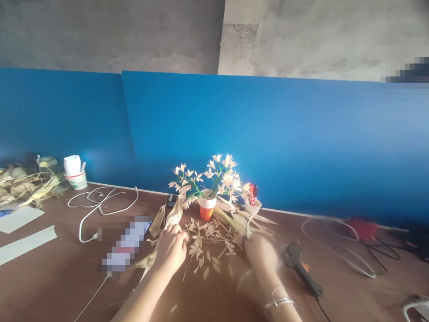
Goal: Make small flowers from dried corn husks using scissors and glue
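Note:
My left hand (171, 248) rests on the brown table (60, 277) with its fingers curled among dried husk pieces (204, 239); what they hold is hidden. A long pale husk strip (174, 214) lies just beyond it. My right hand (259, 252) is blurred by motion near the husk stalks (234, 219), and its fingers do not show clearly. Behind both hands stands an orange cup (207, 208) holding a bunch of pale husk flowers (214, 176).
A black glue gun (300, 268) lies right of my right hand. White cables (100, 201) loop at left and white cables (338, 241) at right. A white cup (76, 176) and a husk pile (23, 188) sit far left. A blue board (268, 138) backs the table.

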A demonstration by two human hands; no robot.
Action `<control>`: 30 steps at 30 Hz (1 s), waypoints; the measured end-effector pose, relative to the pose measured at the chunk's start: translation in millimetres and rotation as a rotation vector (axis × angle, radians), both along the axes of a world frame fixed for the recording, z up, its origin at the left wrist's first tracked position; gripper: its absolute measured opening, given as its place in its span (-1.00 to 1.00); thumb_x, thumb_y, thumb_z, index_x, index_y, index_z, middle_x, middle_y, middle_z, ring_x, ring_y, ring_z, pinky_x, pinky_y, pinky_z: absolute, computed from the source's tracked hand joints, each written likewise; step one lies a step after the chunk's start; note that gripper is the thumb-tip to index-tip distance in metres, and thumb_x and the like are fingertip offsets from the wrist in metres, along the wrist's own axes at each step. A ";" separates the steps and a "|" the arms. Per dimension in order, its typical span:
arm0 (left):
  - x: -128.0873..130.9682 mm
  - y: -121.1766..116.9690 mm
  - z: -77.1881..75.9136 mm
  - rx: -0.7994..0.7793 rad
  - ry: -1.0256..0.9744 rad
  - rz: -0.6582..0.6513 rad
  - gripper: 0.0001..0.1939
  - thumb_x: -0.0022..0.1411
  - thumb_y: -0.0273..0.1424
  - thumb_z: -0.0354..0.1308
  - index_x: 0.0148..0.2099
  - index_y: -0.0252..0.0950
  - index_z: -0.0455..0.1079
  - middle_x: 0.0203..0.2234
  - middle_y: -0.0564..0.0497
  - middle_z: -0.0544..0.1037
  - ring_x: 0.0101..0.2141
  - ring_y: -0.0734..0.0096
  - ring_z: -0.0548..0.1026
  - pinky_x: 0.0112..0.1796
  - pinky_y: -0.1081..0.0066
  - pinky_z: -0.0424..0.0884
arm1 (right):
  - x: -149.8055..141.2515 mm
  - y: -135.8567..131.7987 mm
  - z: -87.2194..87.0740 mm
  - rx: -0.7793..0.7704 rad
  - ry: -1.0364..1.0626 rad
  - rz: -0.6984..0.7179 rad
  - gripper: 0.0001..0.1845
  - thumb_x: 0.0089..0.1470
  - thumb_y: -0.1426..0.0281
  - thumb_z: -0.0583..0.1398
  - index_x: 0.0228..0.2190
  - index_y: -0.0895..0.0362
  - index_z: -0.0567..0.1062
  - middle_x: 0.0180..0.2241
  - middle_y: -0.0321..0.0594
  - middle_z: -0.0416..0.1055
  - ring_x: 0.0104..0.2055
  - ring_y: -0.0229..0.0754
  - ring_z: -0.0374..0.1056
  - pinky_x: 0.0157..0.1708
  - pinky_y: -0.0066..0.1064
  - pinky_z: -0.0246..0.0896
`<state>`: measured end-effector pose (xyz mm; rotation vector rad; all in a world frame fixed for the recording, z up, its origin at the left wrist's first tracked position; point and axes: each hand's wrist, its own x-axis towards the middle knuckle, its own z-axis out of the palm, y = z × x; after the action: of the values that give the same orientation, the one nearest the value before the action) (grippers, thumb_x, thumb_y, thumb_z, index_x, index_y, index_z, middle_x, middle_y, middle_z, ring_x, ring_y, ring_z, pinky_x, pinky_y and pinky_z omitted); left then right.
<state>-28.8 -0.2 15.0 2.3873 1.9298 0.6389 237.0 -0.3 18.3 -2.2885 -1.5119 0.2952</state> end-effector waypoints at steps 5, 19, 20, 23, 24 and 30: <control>-3.8 3.3 -3.6 -0.039 0.051 0.106 -0.67 0.04 -0.72 0.01 -0.37 -0.27 0.52 -0.29 -0.13 0.49 -0.14 0.04 0.42 -0.20 0.15 0.30 | 3.8 2.4 -5.7 -0.016 0.013 -0.011 -0.76 0.01 0.21 0.12 -0.53 0.09 0.43 -0.45 -0.11 0.52 -0.39 -0.06 0.44 -0.46 -0.39 0.16; 36.8 -20.1 -24.8 0.073 0.008 -0.457 -0.52 0.09 -0.71 0.05 -0.03 -0.14 0.47 0.02 -0.12 0.39 0.08 0.06 0.27 0.00 0.08 0.30 | -18.6 -3.8 -7.8 0.106 -0.038 0.115 -0.79 0.11 0.40 0.02 -0.24 0.05 0.42 -0.48 -0.28 0.49 -0.48 -0.21 0.38 -0.52 -0.47 -0.02; 37.4 -18.3 -27.2 0.077 0.027 -0.453 -0.56 0.08 -0.72 0.05 -0.10 -0.19 0.49 0.06 -0.14 0.38 0.11 0.04 0.24 0.03 0.06 0.28 | -20.9 -4.6 -8.0 0.108 -0.044 0.133 -0.78 0.11 0.42 0.03 -0.24 0.05 0.43 -0.47 -0.28 0.50 -0.47 -0.21 0.38 -0.51 -0.48 -0.01; 39.1 -13.6 -28.7 0.086 0.044 -0.433 -0.71 0.06 -0.73 0.06 -0.34 -0.28 0.49 0.03 -0.14 0.42 0.10 0.05 0.26 0.02 0.08 0.30 | -25.6 -7.1 -8.4 0.143 -0.065 0.198 -0.75 0.13 0.47 0.02 -0.25 0.07 0.48 -0.36 -0.24 0.51 -0.39 -0.21 0.41 -0.45 -0.48 0.08; 39.7 -12.9 -27.5 0.094 0.032 -0.427 -0.73 0.06 -0.73 0.06 -0.38 -0.28 0.47 0.00 -0.13 0.44 0.07 0.07 0.29 0.00 0.09 0.32 | -26.5 -7.9 -8.7 0.172 -0.080 0.233 -0.73 0.12 0.49 0.02 -0.27 0.07 0.50 -0.31 -0.23 0.50 -0.33 -0.21 0.41 -0.42 -0.48 0.11; 42.3 -15.1 -17.9 0.139 -0.219 -0.430 -0.76 0.22 -0.61 0.01 -0.31 -0.24 0.45 -0.36 -0.03 0.56 -0.25 0.22 0.44 -0.21 0.20 0.38 | -26.7 -9.9 -12.6 0.256 -0.233 0.347 -0.66 0.13 0.53 0.04 -0.51 0.09 0.56 -0.22 -0.16 0.44 -0.12 -0.12 0.30 -0.16 -0.41 0.16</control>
<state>13.5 -15.3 -3.0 2.5620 1.2698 0.9726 210.3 -10.1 5.6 -1.9087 -1.9413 -0.0766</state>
